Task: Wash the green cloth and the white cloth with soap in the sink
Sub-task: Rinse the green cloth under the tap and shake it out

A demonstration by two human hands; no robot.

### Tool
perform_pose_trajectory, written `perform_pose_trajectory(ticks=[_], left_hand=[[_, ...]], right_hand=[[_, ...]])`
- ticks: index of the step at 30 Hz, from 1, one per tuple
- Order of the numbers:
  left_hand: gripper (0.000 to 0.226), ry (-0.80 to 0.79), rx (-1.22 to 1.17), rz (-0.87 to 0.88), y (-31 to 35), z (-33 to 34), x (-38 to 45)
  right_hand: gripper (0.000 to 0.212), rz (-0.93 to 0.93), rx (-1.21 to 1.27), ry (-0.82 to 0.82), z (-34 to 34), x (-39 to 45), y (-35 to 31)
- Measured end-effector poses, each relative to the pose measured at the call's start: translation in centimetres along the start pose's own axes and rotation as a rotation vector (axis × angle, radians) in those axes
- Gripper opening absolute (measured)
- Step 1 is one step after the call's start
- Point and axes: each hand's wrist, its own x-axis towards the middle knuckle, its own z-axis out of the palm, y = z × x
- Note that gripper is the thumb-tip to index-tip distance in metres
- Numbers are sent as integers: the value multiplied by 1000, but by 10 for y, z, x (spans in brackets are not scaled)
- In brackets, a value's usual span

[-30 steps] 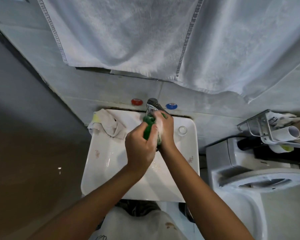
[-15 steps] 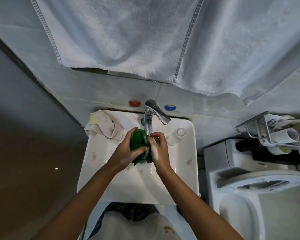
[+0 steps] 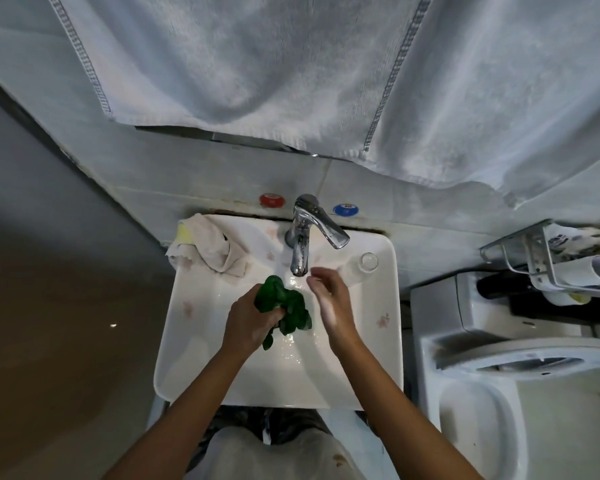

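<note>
My left hand [image 3: 252, 322] grips the crumpled green cloth [image 3: 284, 306] over the basin of the white sink [image 3: 201, 358], just below the chrome faucet [image 3: 303, 237]. My right hand [image 3: 328, 299] hovers to the right of the cloth, holding nothing, its fingers loosely bent under the spout. The white cloth [image 3: 212, 247] lies bunched on the sink's back left corner. A clear bottle [image 3: 362, 266] lies on the back right rim.
A large white towel [image 3: 291, 71] hangs overhead across the wall. Red [image 3: 272, 199] and blue [image 3: 345, 209] valve caps sit behind the faucet. A toilet [image 3: 513, 368] stands right of the sink, with a metal rack [image 3: 548, 261] of paper rolls above it.
Both hands held the green cloth under the faucet before. Now my right hand has let go and moved right, while my left hand has lowered the cloth into the basin.
</note>
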Motion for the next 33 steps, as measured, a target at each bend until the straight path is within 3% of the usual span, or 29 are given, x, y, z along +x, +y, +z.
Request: perform_pose_trajectory(ticks=[3, 6, 13, 16, 19, 22, 24, 27, 30, 33], left_hand=[[27, 46, -3, -51, -14, 3, 9], [23, 49, 1, -64, -14, 8, 16], [20, 31, 29, -33, -4, 24, 32], [19, 16, 39, -21, -4, 30, 37], [24, -5, -30, -26, -7, 36, 39], [25, -54, -89, -14, -4, 41, 38], [23, -82, -111, 14, -4, 44, 39], [24, -89, -187, 61, -5, 49, 48], [16, 14, -322, 12, -4, 52, 61], [41, 182, -86, 57, -9, 50, 72]], right_hand=[[34, -140, 107, 40, -9, 3, -17], [43, -153, 166, 30, -8, 2, -33], [28, -266, 137, -18, -7, 5, -59], [16, -298, 82, 135, -6, 14, -32], [15, -166, 20, 333, 0, 21, 18], [27, 84, -71, 167, 11, 35, 53], [38, 198, 32, 52, 19, 44, 58], [34, 193, 152, 27, 26, 56, 61], [23, 158, 154, 29, 36, 61, 61], [26, 178, 206, 22, 45, 65, 62]])
